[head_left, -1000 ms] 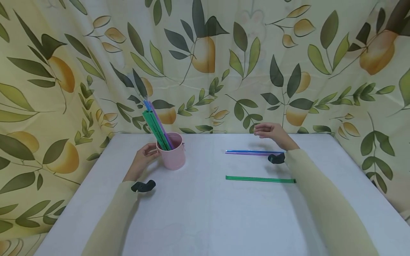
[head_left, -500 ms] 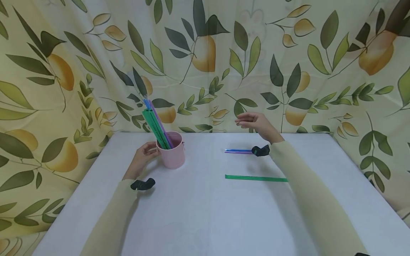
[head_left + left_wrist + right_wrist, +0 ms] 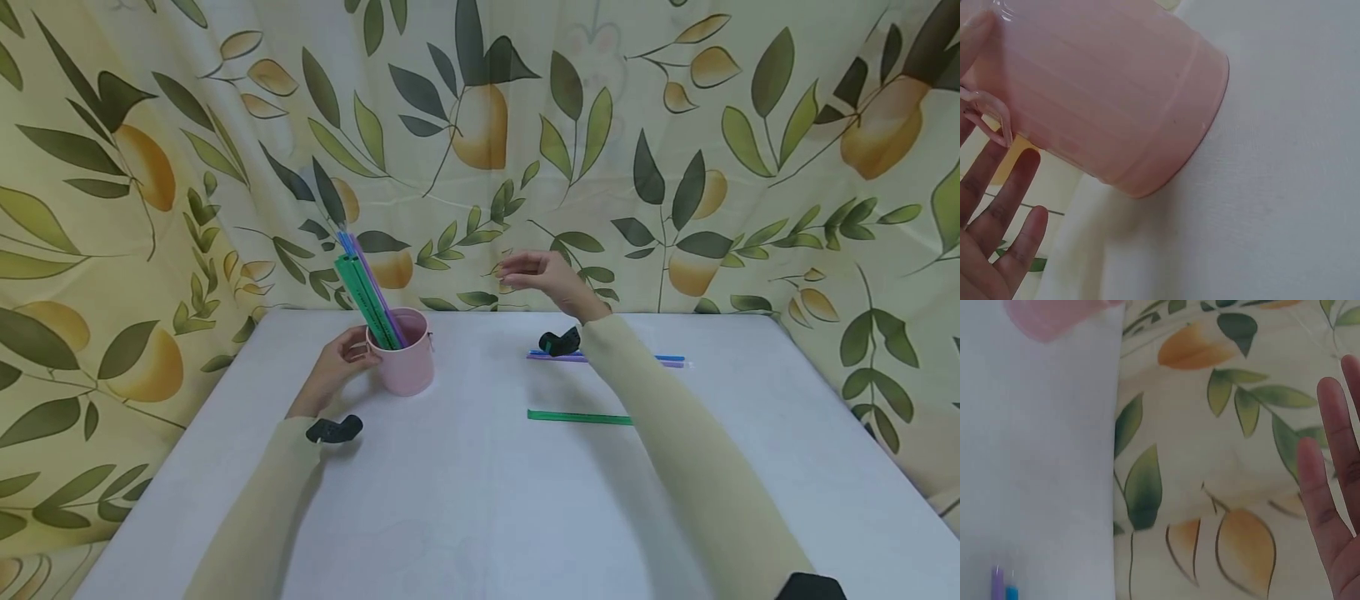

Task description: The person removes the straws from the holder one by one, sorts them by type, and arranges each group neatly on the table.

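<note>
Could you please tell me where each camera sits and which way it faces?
Head: on the head, looking forward and down at the table; left hand, right hand and sleeves show.
Left wrist: on that wrist, looking at the pink cup; that hand's fingers show.
Right wrist: on that wrist, facing table and patterned cloth; that hand's fingers show.
Head and right wrist share the pink cup, table and patterned cloth.
</note>
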A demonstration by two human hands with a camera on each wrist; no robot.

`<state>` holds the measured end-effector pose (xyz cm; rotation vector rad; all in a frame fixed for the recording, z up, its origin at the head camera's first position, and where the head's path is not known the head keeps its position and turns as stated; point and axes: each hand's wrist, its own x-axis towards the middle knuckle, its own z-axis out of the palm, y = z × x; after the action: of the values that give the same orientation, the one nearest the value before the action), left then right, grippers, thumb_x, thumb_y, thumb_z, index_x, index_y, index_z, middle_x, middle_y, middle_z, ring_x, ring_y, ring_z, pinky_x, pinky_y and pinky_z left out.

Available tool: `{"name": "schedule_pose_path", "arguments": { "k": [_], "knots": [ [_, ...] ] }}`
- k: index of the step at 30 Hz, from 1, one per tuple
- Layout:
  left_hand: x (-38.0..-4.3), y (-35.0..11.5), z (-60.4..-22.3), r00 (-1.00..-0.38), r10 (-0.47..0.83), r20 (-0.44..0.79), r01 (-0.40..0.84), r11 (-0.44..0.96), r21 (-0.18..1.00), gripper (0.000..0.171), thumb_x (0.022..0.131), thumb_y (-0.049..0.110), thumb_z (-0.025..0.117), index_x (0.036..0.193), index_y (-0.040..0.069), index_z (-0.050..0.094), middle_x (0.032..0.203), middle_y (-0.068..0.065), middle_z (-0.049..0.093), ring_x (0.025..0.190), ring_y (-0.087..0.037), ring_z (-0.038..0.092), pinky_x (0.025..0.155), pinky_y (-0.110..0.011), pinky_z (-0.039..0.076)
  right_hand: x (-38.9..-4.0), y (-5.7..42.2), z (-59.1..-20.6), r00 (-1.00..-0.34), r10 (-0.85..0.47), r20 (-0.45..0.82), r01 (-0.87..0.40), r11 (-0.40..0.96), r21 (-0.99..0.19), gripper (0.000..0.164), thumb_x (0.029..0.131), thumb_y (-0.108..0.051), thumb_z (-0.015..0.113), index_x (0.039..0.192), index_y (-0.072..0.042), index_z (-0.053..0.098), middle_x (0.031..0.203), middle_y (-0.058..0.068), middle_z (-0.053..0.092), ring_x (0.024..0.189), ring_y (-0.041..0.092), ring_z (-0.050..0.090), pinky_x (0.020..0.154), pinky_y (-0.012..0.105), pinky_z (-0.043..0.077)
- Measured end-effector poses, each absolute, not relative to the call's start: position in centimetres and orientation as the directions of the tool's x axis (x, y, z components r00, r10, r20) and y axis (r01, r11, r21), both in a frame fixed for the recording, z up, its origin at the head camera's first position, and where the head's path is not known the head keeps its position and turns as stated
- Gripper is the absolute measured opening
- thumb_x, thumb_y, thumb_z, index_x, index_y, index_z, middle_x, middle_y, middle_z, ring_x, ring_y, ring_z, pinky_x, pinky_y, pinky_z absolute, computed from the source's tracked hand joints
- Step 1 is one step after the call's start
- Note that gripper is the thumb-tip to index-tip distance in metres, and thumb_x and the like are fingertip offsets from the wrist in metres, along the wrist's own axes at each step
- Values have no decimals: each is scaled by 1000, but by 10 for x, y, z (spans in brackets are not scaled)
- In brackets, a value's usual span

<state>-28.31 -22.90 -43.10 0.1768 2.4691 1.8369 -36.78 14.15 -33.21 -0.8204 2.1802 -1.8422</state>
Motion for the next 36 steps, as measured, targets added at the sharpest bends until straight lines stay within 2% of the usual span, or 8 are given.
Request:
{"name": "schedule_pose_path", "arguments": {
  "k": [2,6,11,14,19,21,25,36],
  "knots": [
    [-284,-228,-428,-992,128,13,52,306,951,71,84,20,71,144,9,34,145,-18,40,131,-34,41,109,-45,39,-369,130,-330,-819,-528,223,-306,74,-949,38,88,-7,63,120,12,53,96,-9,70,92,12,68,81,22,56],
    [-283,-224,-420,-989,148,0,46,310,950,73,85,18,70,146,9,30,149,-18,34,137,-38,33,113,-50,32,-370,107,-329,-810,-543,223,-318,87,-944,38,87,-7,64,120,9,55,97,-8,71,91,9,67,82,23,56],
    [-275,-215,-406,-983,181,-3,49,282,958,75,86,11,68,148,7,25,151,-21,30,139,-40,29,114,-53,28,-372,79,-332,-801,-559,214,-328,111,-938,37,88,-8,64,121,5,57,106,5,70,94,10,66,92,36,55],
    [-276,-213,-408,-983,183,-1,50,275,960,77,85,11,69,148,8,24,151,-20,31,139,-39,30,114,-52,27,-373,64,-334,-797,-569,205,-316,103,-943,35,89,-7,62,121,6,56,109,11,69,92,11,67,94,42,53],
    [-287,-215,-424,-984,178,15,63,271,961,81,84,13,71,149,10,23,151,-17,31,138,-36,31,115,-51,28,-369,42,-334,-804,-565,186,-288,96,-953,34,90,-6,60,120,8,56,113,21,66,89,10,67,87,33,56],
    [-289,-215,-427,-984,178,18,66,268,961,82,83,13,71,149,11,23,151,-17,31,138,-36,31,115,-51,27,-367,34,-333,-811,-558,177,-272,91,-958,33,90,-7,61,120,7,57,115,23,64,90,13,67,89,37,56],
    [-291,-216,-429,-983,181,18,67,267,961,85,81,13,74,148,11,23,151,-16,32,138,-35,31,115,-53,26,-365,18,-332,-829,-540,142,-235,105,-966,33,89,-9,63,118,4,59,115,21,65,94,19,68,94,44,53],
    [-292,-215,-430,-984,176,9,57,270,961,86,80,14,75,149,11,23,151,-16,32,139,-34,30,116,-51,26,-365,-16,-336,-868,-492,65,-157,148,-976,35,86,-7,66,116,9,59,116,23,64,93,23,68,93,44,53]
  ]
}}
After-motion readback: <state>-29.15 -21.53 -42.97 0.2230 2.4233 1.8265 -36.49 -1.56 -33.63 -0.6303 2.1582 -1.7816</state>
